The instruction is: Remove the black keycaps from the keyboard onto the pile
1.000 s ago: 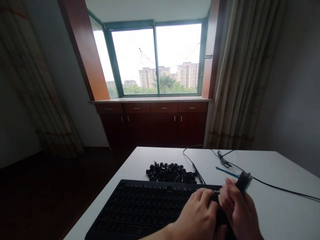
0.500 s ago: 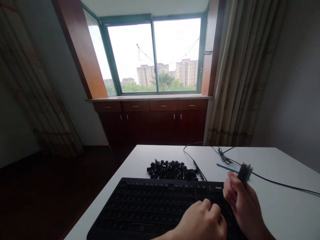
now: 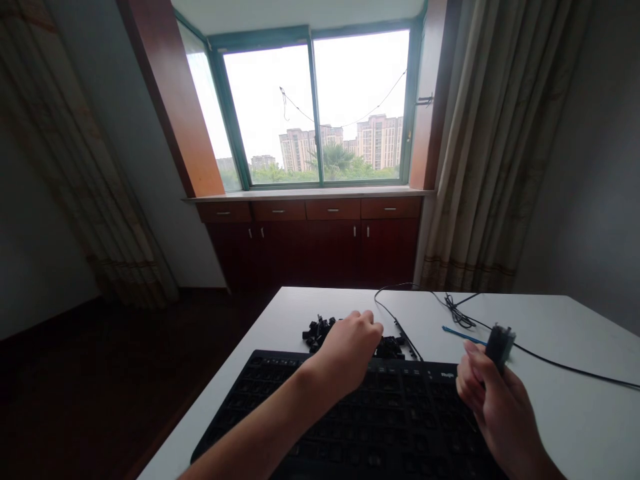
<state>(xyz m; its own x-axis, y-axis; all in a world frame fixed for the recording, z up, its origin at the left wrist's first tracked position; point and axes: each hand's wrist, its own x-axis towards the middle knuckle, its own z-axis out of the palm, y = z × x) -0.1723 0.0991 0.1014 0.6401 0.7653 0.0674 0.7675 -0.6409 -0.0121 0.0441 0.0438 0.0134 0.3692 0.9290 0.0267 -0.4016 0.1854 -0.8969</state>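
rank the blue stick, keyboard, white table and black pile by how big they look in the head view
1. White table
2. Keyboard
3. Black pile, partly hidden by the left hand
4. Blue stick

Keyboard [image 3: 400, 420] on the table [image 3: 580, 340], keycap heap [image 3: 316, 335] just behind it, cable bundle [image 3: 459, 315] farther back to the right.

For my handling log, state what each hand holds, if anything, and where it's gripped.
Right hand: a dark object, gripped by its lower part. Left hand, at the black keycaps: cannot tell; grip hidden.
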